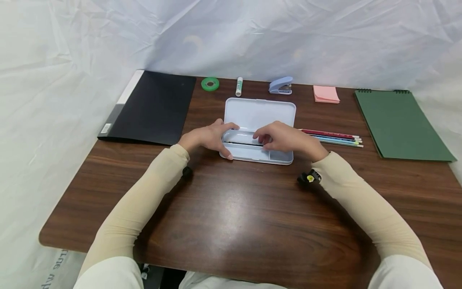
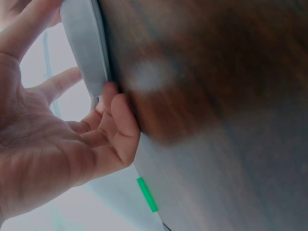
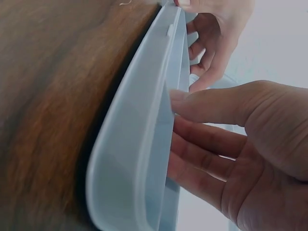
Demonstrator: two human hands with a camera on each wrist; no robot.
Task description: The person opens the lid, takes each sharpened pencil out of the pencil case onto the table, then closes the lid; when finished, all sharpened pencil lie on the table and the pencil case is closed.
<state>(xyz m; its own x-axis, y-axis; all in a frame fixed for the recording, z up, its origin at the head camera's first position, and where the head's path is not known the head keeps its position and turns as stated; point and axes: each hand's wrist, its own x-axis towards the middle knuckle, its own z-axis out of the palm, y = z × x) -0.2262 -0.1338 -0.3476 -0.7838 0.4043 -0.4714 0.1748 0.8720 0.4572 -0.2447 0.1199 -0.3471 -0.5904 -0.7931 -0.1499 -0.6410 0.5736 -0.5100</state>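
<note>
A white pencil case [image 1: 249, 152] lies on the table with its lid [image 1: 260, 110] raised at the back. My left hand [image 1: 212, 137] grips its left end, thumb on the front edge and a finger near the hinge. In the left wrist view, fingers [image 2: 126, 120] curl round the case's end. A slim black pencil [image 1: 243, 143] lies lengthwise in the case. My right hand [image 1: 279, 137] reaches inside, thumb and curled fingers on either side of the pencil, which they pinch. In the right wrist view, the case's wall hides the fingertips of that hand.
Several red and blue pencils [image 1: 332, 136] lie right of the case, beside a green spiral notebook [image 1: 404, 124]. Behind it are green tape [image 1: 210, 84], a glue stick [image 1: 239, 86], a blue stapler [image 1: 280, 86] and pink sticky notes [image 1: 326, 94]. A black folder [image 1: 155, 108] lies left.
</note>
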